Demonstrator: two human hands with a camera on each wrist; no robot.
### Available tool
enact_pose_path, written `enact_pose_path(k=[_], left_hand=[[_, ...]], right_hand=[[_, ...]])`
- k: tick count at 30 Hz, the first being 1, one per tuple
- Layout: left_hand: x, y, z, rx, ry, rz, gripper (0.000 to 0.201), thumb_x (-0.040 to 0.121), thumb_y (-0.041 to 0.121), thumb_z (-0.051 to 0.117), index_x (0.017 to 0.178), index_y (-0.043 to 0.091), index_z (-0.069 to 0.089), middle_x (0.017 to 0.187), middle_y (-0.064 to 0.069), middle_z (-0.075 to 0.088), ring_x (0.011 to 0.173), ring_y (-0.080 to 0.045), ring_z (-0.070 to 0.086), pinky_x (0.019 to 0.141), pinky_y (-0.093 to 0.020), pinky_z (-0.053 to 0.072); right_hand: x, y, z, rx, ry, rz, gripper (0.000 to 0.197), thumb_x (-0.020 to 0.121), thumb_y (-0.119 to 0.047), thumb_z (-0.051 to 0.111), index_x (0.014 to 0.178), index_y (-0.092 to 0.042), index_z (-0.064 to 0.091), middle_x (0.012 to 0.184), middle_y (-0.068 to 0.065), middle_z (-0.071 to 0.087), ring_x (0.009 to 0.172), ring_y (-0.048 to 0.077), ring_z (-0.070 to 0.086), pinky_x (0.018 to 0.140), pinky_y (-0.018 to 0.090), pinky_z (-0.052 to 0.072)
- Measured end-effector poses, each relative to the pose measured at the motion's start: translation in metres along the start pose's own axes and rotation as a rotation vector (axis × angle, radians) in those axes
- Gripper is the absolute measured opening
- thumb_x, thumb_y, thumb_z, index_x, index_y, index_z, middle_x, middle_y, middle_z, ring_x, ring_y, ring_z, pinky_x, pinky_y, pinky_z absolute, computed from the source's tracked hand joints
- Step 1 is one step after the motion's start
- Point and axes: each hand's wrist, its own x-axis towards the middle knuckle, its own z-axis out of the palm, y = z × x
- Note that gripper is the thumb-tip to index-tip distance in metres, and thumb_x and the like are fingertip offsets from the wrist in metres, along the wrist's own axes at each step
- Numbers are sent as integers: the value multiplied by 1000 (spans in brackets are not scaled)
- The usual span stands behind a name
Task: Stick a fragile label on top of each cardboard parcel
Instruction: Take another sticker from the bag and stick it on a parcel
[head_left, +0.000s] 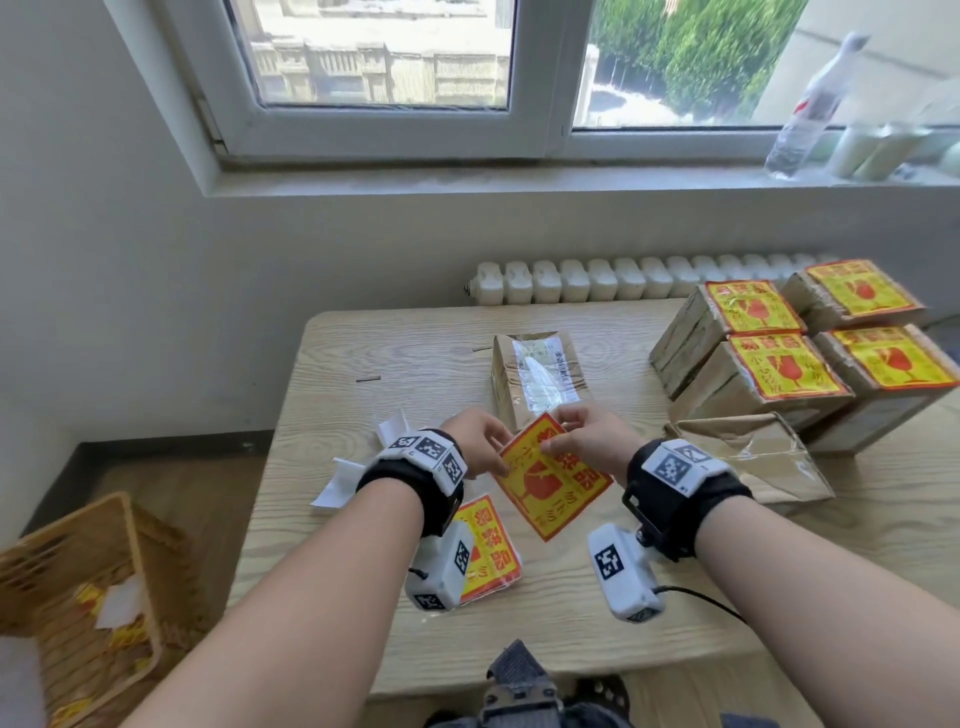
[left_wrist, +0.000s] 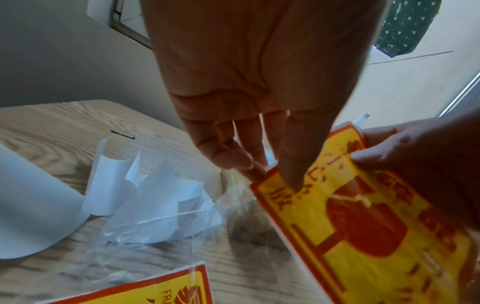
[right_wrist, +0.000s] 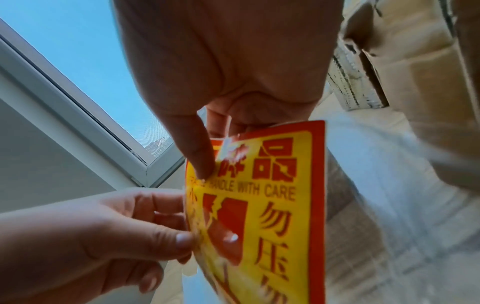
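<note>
Both hands hold one yellow-and-red fragile label (head_left: 553, 475) above the table's middle. My left hand (head_left: 480, 444) pinches its left edge (left_wrist: 275, 181); my right hand (head_left: 587, 439) pinches its top corner, thumb on the printed face (right_wrist: 205, 164). Just beyond the label lies an unlabelled cardboard parcel (head_left: 537, 374) with a white shipping slip on top. A second plain parcel (head_left: 753, 462) lies at the right. Several labelled parcels (head_left: 795, 358) are stacked at the far right. A spare label stack (head_left: 488, 551) lies under my left wrist.
Peeled white backing papers (head_left: 343, 480) curl on the table's left side (left_wrist: 116, 195). A wicker basket (head_left: 78, 582) with scraps stands on the floor at left. A radiator (head_left: 623, 278) runs behind the wooden table (head_left: 415, 343); bottles (head_left: 810, 114) stand on the windowsill.
</note>
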Motion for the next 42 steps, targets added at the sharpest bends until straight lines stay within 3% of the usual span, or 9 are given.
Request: enact_pose_path(k=[2,4,6,10,15,19,25,30,42], left_hand=[[1,-4,-1,16,42,-9,9,84,15,70,92,18,69,87,-1,67,73,-15,58,64,-28,51],[1,-9,-3,16,41,-27,4,85,16,68,88,18,69,90,-8,71,75,-18,58,67,-30,52],[-2,-10,-5,7,28,-43,8,86,12,66,90,17,70,101,-13,72,76,-18,59,67,-28,52],[-8,-3,-15,-101,56,-43,23,90,4,57,108,15,68,104,-7,69,85,-18,62,68,-25,52],[-20,6,-36,-487,128,1,26,100,17,42,88,15,65,85,-1,68,72,-13,58,63,-25,45],[-29,7,-43,-619,98,-28,29,100,26,43,86,15,65,81,0,68,72,-11,57,65,-25,45],[-27,-9,-40,-567,161,-13,6,91,18,63,96,18,63,85,-2,71,70,-11,60,66,-26,49],[-29,-10,-43,-613,168,-8,12,90,7,59,82,15,60,81,-5,70,64,-10,60,60,-22,48],[-30,-12,-51,-651,158,-13,13,92,18,60,81,14,66,69,4,72,56,-3,60,55,-17,49]], right_hand=[[-1,-6,-6,18,31,-24,7,86,-21,68,83,-26,65,90,4,74,89,24,70,89,48,54],[-3,-12,-13,57,72,-53,4,86,-20,68,86,-23,66,90,5,74,87,25,71,87,47,55],[-4,-21,-20,112,118,-87,5,86,-17,67,85,-21,66,90,5,72,87,26,71,85,46,56],[-7,-40,-35,251,170,-117,8,90,-13,62,86,-20,62,88,4,70,84,22,70,81,41,57],[-5,-47,-36,187,209,-110,12,94,-18,57,105,-17,59,96,5,70,87,21,70,74,35,57],[-2,-40,-28,87,273,-109,16,95,-16,56,111,-17,60,92,1,69,79,17,68,67,31,56],[2,-37,-17,97,186,-112,22,94,-14,56,117,-15,59,101,5,70,90,22,70,85,43,57],[6,-35,-16,43,158,-129,16,94,-15,57,109,-16,63,102,5,71,90,21,70,86,41,57],[16,-35,-16,31,110,-121,23,92,-16,60,115,-17,62,104,2,69,93,20,68,88,42,56]])
